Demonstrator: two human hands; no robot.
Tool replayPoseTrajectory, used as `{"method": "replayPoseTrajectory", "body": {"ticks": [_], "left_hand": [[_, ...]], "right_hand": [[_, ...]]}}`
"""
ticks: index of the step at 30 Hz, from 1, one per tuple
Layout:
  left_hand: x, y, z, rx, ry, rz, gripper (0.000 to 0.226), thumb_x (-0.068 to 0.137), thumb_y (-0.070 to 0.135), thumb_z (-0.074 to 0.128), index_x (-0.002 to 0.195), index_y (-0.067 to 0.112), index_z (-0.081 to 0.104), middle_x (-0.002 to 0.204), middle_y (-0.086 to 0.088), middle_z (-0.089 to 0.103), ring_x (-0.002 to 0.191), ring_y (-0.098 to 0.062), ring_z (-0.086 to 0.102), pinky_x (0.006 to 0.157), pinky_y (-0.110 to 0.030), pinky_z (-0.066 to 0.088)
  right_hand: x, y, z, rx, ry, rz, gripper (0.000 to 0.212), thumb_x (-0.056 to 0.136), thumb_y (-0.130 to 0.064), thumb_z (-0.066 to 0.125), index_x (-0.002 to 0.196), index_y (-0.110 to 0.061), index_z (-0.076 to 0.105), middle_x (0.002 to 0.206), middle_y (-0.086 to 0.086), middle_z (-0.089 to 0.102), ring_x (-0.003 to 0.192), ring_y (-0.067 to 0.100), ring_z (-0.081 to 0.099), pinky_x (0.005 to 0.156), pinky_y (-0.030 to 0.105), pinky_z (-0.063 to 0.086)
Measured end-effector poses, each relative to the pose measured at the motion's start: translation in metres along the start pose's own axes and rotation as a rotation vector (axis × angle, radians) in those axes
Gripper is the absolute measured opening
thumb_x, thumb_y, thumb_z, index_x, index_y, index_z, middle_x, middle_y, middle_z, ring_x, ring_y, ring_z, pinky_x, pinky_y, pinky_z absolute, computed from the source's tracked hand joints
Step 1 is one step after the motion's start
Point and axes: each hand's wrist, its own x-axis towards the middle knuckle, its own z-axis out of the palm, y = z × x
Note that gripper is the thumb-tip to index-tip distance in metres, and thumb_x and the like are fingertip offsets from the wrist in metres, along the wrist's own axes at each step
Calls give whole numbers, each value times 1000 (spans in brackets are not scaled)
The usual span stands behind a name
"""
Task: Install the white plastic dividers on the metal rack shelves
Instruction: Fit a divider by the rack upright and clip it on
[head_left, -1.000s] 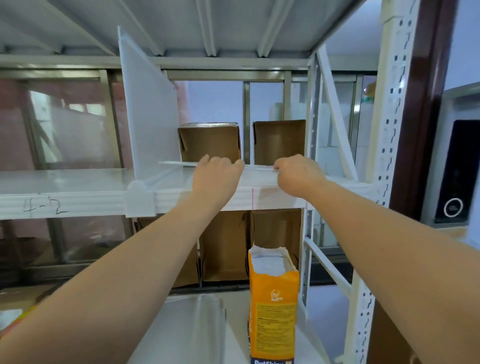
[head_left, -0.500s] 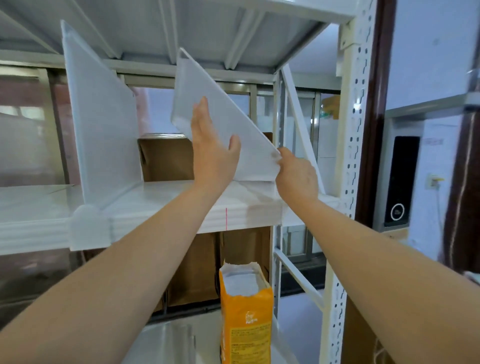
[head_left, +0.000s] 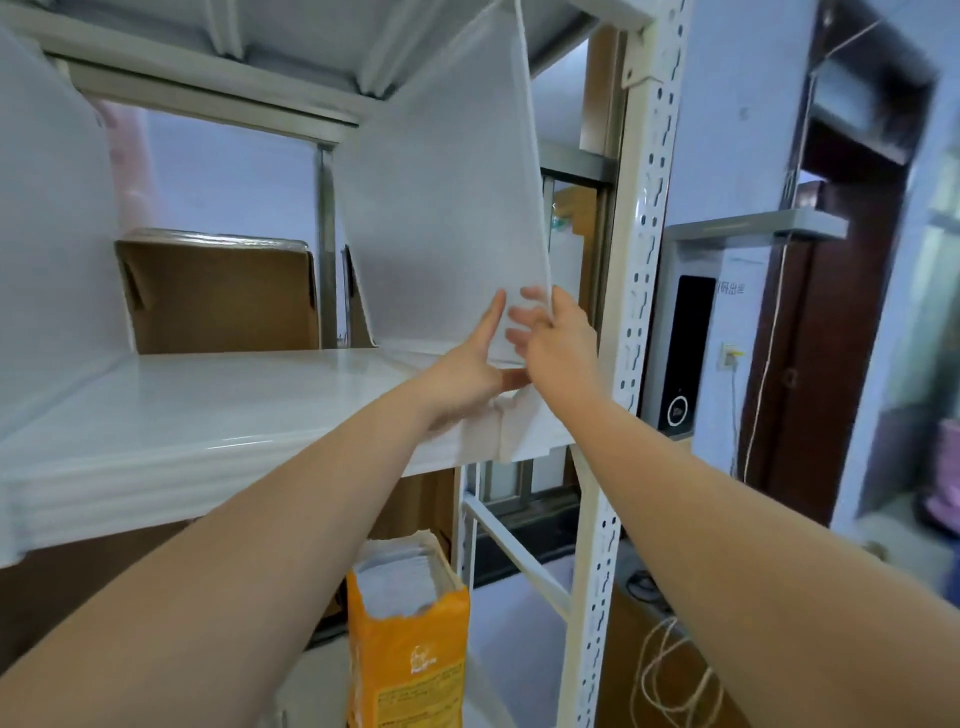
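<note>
The white plastic divider (head_left: 447, 208) stands almost upright at the right end of the metal rack shelf (head_left: 208, 405), just beside the perforated upright post (head_left: 636, 312). Its lower near corner sits at the shelf's front lip, and its top reaches the underside of the shelf above.

The left hand (head_left: 467, 369) lies against the divider's left face with its fingers (head_left: 491, 322) straight and pointing up, pressing the panel. The right hand (head_left: 561, 343) grips the near edge, its fingers (head_left: 524, 317) curled round the plastic and showing blurred through the translucent sheet.

A second divider (head_left: 47, 234) stands upright at the far left of the same shelf. Behind the shelf sits a brown cardboard box (head_left: 218, 296).

Below, an opened orange bag (head_left: 410, 649) stands on the lower level. It carries a small pale logo and a block of fine print, both too blurred to read.

On the wall to the right hangs a black panel (head_left: 685, 353) with a ring at its foot. A few grey characters beside its top cannot be made out.
</note>
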Motion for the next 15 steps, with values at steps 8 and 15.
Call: {"method": "replayPoseTrajectory", "body": {"ticks": [8, 15], "left_hand": [[5, -9, -11, -89, -131, -39, 103, 81, 6, 70, 144, 51, 3, 154, -2, 27, 112, -18, 58, 96, -40, 51], [5, -7, -9, -132, -130, -36, 99, 79, 1, 71, 148, 41, 12, 152, -4, 28, 117, -8, 44, 96, -36, 50]], "right_hand": [[5, -2, 6, 18, 27, 62, 25, 90, 3, 39, 99, -19, 48, 105, 9, 65, 84, 21, 69, 74, 36, 57], [21, -13, -8, -209, -52, -6, 8, 94, -20, 47, 101, -19, 51, 93, 4, 65, 81, 22, 71, 73, 35, 59]]}}
